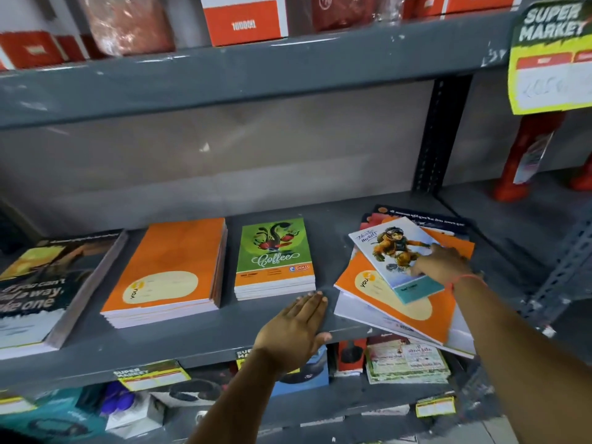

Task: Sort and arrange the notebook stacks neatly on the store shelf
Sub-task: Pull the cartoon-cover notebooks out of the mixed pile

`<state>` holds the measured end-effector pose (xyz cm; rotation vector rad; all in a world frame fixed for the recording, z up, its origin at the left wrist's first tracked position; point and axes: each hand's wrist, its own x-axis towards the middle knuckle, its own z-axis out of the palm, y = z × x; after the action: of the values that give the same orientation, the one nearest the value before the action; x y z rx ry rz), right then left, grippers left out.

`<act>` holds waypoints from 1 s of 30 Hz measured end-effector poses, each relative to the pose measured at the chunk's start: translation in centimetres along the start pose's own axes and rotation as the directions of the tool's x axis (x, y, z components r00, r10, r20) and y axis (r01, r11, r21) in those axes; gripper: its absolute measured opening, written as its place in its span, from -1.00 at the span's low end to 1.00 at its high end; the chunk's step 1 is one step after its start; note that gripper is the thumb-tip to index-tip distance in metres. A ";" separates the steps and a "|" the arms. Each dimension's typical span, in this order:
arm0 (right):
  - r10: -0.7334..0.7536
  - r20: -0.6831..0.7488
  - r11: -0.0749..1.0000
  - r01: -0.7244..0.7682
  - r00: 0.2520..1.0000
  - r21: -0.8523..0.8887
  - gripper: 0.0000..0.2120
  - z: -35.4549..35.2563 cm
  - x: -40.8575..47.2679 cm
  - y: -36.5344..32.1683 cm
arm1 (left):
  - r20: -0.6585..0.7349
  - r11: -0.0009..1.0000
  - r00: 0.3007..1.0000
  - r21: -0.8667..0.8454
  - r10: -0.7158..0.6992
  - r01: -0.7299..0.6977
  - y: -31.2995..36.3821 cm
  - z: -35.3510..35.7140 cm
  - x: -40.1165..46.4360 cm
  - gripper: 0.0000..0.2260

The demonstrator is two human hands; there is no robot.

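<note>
At about 3 o'clock on the grey shelf [179, 339] lies an untidy pile of notebooks [397, 302], fanned and skewed, its near corner jutting past the shelf's front edge. On top rests a small notebook with a cartoon climber on its cover [392, 251], turned at an angle to the orange notebook [362, 283] beneath it; dark-covered ones poke out at the pile's far side. The right hand [443, 261] lies on the climber notebook at its right edge, fingers spread flat on the cover and not curled round anything; whether the thumb hooks under the edge cannot be told. A thin red thread circles that wrist.

Just left of the pile, at 6 o'clock, the left hand [296, 331] presses palm-down on bare shelf, fingers straight and together, thumb over the front lip, holding nothing.

Beyond its fingertips, at 12 o'clock, sits a squared stack with a green "Coffee" cover [274, 251]. At 10 o'clock is a neat orange stack [166, 267], and at 9 o'clock a larger dark-covered stack [41, 283] bearing white lettering, partly cut by the frame.

Red and white boxes [245, 20] fill the shelf above. A yellow "Super Market" price tag [551, 56] hangs at 2 o'clock.
</note>
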<state>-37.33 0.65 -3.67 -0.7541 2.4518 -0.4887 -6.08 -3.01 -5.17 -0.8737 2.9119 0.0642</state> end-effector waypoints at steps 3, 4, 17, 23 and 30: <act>0.062 -0.044 0.995 -0.065 0.997 -0.076 -0.08 -1.4 -2.9 -1.6 | 0.005 1.000 1.000 -0.019 -0.003 0.003 0.0 -0.1 0.1 -0.08; 0.080 -0.061 0.988 -0.088 0.995 -0.125 -0.20 -1.9 -4.1 -2.0 | 0.010 1.000 1.000 -0.025 -0.004 0.004 -0.1 -0.1 0.2 -0.09; 0.104 0.070 0.831 -0.126 0.992 0.542 -0.67 -1.2 5.9 7.5 | -0.002 0.990 0.999 -0.131 0.044 -0.044 -0.6 -0.4 0.0 -0.06; -0.037 0.094 0.594 -0.053 0.995 0.803 -0.86 -4.3 -8.7 -3.9 | 0.007 0.975 1.000 -0.221 -0.005 0.007 -3.2 -0.7 -1.9 -0.43; -0.253 0.211 0.463 -0.073 0.944 0.883 -0.84 1.3 -10.4 -13.1 | -0.025 0.991 1.000 -0.137 0.008 -0.011 -5.1 0.5 -3.5 -0.39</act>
<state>-23.84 -3.55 5.45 -0.4267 1.4827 -1.4253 -0.30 -5.29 -5.30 -0.8862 2.9638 0.2584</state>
